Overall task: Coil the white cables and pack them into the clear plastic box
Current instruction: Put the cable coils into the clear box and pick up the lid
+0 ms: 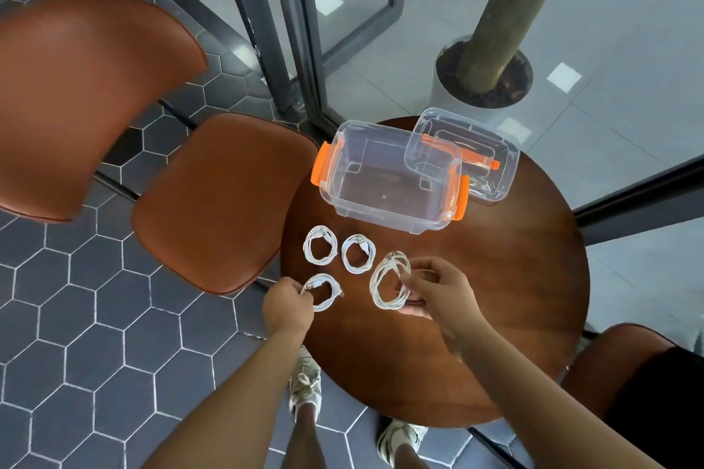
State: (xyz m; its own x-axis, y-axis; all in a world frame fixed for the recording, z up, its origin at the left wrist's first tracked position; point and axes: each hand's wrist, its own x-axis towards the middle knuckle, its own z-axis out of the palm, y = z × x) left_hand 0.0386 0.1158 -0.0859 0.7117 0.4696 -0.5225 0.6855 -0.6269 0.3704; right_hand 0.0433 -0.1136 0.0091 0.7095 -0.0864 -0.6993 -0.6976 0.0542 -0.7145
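From my feed, the thumb and fingers of the left hand (287, 303) are curled and pinch the left edge of a small white coil (324, 292), right where its connector end sticks out. That coil lies at the near left edge of the round wooden table (487, 324).

The fingers of the right hand (442, 291) are bent round the right side of a larger, looser coil (388, 286), with the thumb on top of the strands. I cannot tell whether this coil rests on the wood or is lifted just off it. The two held coils are near each other but apart.

Just beyond them, two more finished coils lie flat on the table, side by side without touching: the left coil (320, 244) and the middle coil (358, 253).

Past those stands the clear plastic box (388, 202), open, with nothing white inside it and an orange latch (322, 164) on each short end. Its clear lid (468, 148), with an orange handle, overlaps the box's far right corner in my view. I cannot tell whether it leans on the box.

To the left of the table is a brown chair (224, 202) on the dark hexagon-tiled floor (95, 316). Behind the table, beyond a glass wall, a white planter (444, 88) holds a tree trunk. The person's two light shoes show under the table's near edge.
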